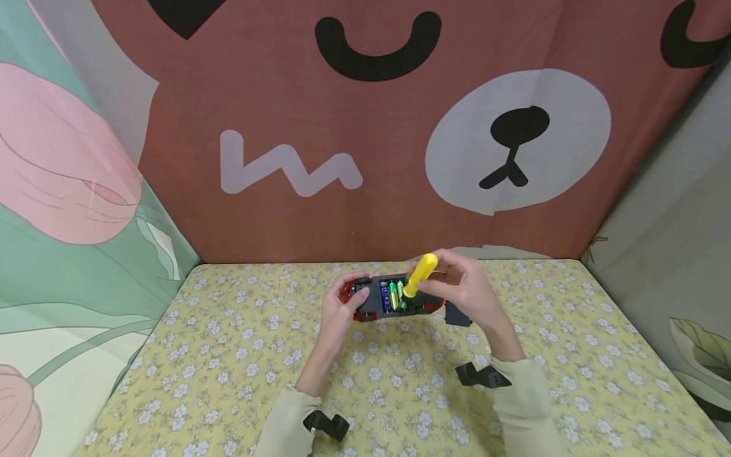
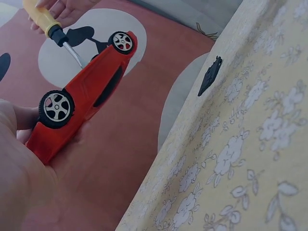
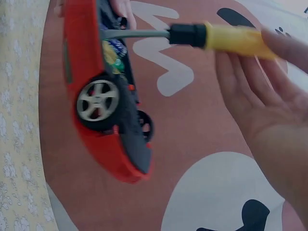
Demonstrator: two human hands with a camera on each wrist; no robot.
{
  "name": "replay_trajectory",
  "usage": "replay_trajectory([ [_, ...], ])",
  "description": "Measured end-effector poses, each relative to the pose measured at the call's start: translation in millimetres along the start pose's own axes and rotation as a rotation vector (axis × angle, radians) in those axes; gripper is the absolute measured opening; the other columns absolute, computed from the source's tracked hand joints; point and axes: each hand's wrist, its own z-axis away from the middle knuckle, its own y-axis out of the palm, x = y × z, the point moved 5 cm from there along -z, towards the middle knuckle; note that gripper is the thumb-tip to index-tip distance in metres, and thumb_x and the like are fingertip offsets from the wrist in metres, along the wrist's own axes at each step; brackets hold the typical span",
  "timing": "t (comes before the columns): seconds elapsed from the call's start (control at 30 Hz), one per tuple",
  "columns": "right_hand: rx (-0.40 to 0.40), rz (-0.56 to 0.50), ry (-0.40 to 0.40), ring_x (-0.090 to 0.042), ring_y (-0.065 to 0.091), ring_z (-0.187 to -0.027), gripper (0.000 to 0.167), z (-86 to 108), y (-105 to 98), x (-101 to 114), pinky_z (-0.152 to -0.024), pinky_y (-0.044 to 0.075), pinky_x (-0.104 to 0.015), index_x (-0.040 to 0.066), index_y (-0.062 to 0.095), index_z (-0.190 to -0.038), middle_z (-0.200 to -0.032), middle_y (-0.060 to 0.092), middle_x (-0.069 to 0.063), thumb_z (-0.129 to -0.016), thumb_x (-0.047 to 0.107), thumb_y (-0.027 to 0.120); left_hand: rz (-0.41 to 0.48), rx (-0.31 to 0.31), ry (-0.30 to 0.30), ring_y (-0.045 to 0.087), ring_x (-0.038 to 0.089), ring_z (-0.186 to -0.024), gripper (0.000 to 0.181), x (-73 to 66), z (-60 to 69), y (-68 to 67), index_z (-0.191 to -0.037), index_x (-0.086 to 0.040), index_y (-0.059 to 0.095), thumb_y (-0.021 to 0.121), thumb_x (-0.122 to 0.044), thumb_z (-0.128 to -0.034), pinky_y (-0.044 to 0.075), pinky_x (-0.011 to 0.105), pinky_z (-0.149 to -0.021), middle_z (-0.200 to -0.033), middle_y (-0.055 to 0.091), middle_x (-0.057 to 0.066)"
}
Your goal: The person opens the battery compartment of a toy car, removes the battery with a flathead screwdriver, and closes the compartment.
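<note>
My left hand (image 1: pixel 338 306) grips one end of a red toy car (image 2: pixel 91 86), held above the table with its dark underside toward my head. Its battery compartment stands uncovered, with several batteries (image 1: pixel 393 296) in it, green and blue-purple. In my right hand (image 1: pixel 465 289) is a screwdriver (image 3: pixel 236 39) with a yellow handle and black collar, pinched between thumb and fingers. The metal shaft reaches into the compartment beside the batteries in the right wrist view; what its tip touches is hidden.
A black battery cover (image 2: pixel 210 76) lies on the table, behind my right hand in the head view. Yellow floral cloth (image 1: pixel 228 368) covers the tabletop. A printed bear curtain (image 1: pixel 285 222) hangs at the table's far edge.
</note>
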Motion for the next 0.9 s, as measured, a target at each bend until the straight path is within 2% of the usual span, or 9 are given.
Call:
replay_trajectory([
  [0.2,0.202,-0.01,-0.008,-0.023,0.07,-0.099,0.026,4.3,0.6,1.1,-0.084,0.059,-0.034,-0.002,0.07,-0.116,-0.113,0.071,-0.013,-0.091,-0.01,0.071,-0.024,0.004,-0.003,0.067,0.024,-0.101,0.034,0.7,0.7,1.7,-0.128,0.003,0.065,0.068,-0.001,-0.0951,0.061,0.033,-0.078,-0.126,0.065,0.017],
  [0.33,0.355,-0.01,-0.007,-0.023,0.065,-0.102,0.031,8.0,2.4,3.5,-0.085,0.058,-0.036,0.001,0.073,-0.117,-0.116,0.069,-0.011,-0.089,-0.012,0.071,0.003,-0.015,-0.009,0.067,0.023,-0.102,0.035,3.2,-0.7,0.0,-0.129,0.005,0.063,0.067,-0.001,-0.0955,0.061,0.031,-0.078,-0.129,0.064,0.019],
  [0.47,0.505,-0.002,0.004,-0.024,0.064,-0.104,0.028,11.1,6.8,4.8,-0.089,0.056,-0.04,0.01,0.076,-0.112,-0.114,0.069,-0.012,-0.09,-0.007,0.072,0.051,-0.052,-0.024,0.067,0.021,-0.104,0.035,5.3,-2.5,-3.3,-0.129,0.007,0.063,0.068,0.001,-0.0945,0.06,0.029,-0.078,-0.132,0.064,0.02],
  [0.63,0.606,0.0,0.014,-0.025,0.063,-0.108,0.025,13.1,10.7,6.8,-0.093,0.053,-0.043,0.013,0.073,-0.111,-0.115,0.067,-0.012,-0.093,-0.004,0.071,0.054,-0.078,-0.028,0.067,0.019,-0.104,0.034,5.9,-3.5,-4.4,-0.127,0.007,0.065,0.069,0.001,-0.0939,0.059,0.027,-0.078,-0.131,0.066,0.018],
  [0.77,0.683,0.028,0.005,-0.023,0.061,-0.109,0.032,15.4,13.8,8.5,-0.093,0.051,-0.043,0.015,0.072,-0.109,-0.116,0.066,-0.005,-0.09,-0.01,0.066,0.032,-0.104,-0.035,0.065,0.018,-0.103,0.034,7.2,-4.1,-4.6,-0.126,0.008,0.064,0.069,0.001,-0.0931,0.058,0.026,-0.079,-0.128,0.067,0.017],
  [0.83,0.704,0.051,-0.009,-0.021,0.06,-0.109,0.034,16.1,14.7,9.1,-0.094,0.05,-0.043,0.016,0.072,-0.109,-0.116,0.066,-0.003,-0.089,-0.01,0.065,0.025,-0.124,-0.046,0.064,0.018,-0.103,0.034,8.5,-4.4,-5.1,-0.126,0.008,0.065,0.069,0.001,-0.0925,0.057,0.025,-0.079,-0.125,0.067,0.015],
  [0.9,0.694,0.065,-0.02,-0.021,0.061,-0.109,0.033,15.7,14.8,9.8,-0.094,0.05,-0.043,0.017,0.072,-0.109,-0.116,0.067,-0.002,-0.09,-0.01,0.066,0.023,-0.133,-0.053,0.064,0.018,-0.103,0.035,9.6,-4.7,-5.2,-0.126,0.008,0.064,0.07,0.001,-0.0924,0.056,0.025,-0.079,-0.124,0.067,0.014],
])
